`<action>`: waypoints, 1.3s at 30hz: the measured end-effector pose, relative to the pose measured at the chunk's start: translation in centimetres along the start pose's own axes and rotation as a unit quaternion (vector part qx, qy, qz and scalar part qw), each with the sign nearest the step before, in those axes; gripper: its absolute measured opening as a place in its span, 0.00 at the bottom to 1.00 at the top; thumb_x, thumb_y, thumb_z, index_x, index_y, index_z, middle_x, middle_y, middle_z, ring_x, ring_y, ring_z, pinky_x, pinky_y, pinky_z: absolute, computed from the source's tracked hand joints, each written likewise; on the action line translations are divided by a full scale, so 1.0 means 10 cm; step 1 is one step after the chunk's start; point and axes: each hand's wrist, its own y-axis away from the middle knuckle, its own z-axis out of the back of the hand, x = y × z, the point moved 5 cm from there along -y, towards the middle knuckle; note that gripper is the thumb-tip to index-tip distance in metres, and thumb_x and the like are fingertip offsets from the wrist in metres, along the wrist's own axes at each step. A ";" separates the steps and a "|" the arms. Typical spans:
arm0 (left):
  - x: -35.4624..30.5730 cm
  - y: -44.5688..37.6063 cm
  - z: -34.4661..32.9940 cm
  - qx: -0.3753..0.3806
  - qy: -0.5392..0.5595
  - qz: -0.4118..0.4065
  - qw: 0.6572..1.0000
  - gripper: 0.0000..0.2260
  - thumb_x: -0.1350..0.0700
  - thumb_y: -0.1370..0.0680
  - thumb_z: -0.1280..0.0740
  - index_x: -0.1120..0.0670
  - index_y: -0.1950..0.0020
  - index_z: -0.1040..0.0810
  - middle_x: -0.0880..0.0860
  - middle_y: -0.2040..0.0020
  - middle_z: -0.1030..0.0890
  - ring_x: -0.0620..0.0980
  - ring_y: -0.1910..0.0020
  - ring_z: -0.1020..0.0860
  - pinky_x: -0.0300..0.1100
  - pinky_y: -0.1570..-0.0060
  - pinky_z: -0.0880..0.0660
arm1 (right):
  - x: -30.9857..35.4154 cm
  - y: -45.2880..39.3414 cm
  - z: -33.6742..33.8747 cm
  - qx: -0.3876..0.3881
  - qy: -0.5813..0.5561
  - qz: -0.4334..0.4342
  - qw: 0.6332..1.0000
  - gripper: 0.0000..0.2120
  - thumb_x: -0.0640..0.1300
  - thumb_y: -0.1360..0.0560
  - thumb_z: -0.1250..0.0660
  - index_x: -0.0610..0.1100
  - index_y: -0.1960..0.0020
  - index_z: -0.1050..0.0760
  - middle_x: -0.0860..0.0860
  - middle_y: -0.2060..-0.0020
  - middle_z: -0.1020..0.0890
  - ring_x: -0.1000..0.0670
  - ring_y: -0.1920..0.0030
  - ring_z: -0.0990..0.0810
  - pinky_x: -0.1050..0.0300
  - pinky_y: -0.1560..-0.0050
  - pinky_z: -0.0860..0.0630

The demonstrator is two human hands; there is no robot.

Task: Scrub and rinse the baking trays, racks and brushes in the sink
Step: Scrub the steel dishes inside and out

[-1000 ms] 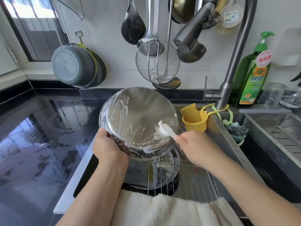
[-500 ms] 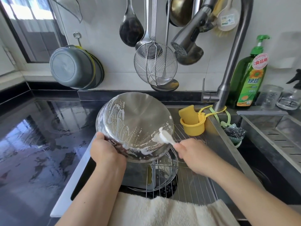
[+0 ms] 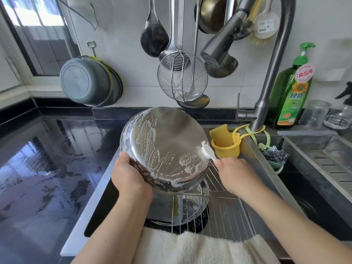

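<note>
While my left hand [image 3: 131,174] is gripping the lower-left rim of the round, soap-streaked stainless steel pan [image 3: 163,147] at frame centre, tilted above the wire rack [image 3: 224,212] in the sink, my right hand [image 3: 236,174] is pinching the small white brush [image 3: 207,150], pressing its head against the pan's right edge.

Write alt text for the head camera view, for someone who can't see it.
Over a steel sink, a left hand tilts a round, soapy stainless steel pan while the right hand scrubs its right edge with a small white brush. A wire rack lies below, and a green dish soap bottle stands beside the faucet.
</note>
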 end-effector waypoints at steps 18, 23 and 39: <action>0.02 0.15 -0.05 0.009 -0.088 0.029 0.996 0.14 0.47 0.15 0.37 0.54 0.42 0.17 0.52 0.54 0.11 0.56 0.53 0.13 0.54 0.46 0.18 | 0.15 0.09 -0.14 0.036 -0.037 0.023 0.998 0.21 0.55 0.14 0.51 0.48 0.59 0.29 0.48 0.61 0.23 0.50 0.62 0.25 0.52 0.64 0.31; 0.01 0.23 -0.12 0.031 -0.120 0.022 0.992 0.13 0.48 0.15 0.37 0.54 0.44 0.16 0.52 0.57 0.12 0.55 0.56 0.13 0.52 0.48 0.19 | 0.37 0.34 -0.18 0.055 -0.036 0.099 0.993 0.21 0.55 0.14 0.49 0.48 0.60 0.29 0.48 0.61 0.22 0.44 0.58 0.23 0.49 0.58 0.28; 0.03 0.35 -0.19 0.085 -0.166 0.038 0.982 0.15 0.50 0.14 0.39 0.54 0.48 0.15 0.54 0.54 0.11 0.55 0.53 0.13 0.54 0.43 0.19 | 0.29 0.14 0.13 -0.034 0.014 0.076 0.996 0.23 0.57 0.14 0.53 0.47 0.59 0.30 0.47 0.64 0.24 0.44 0.63 0.23 0.46 0.61 0.23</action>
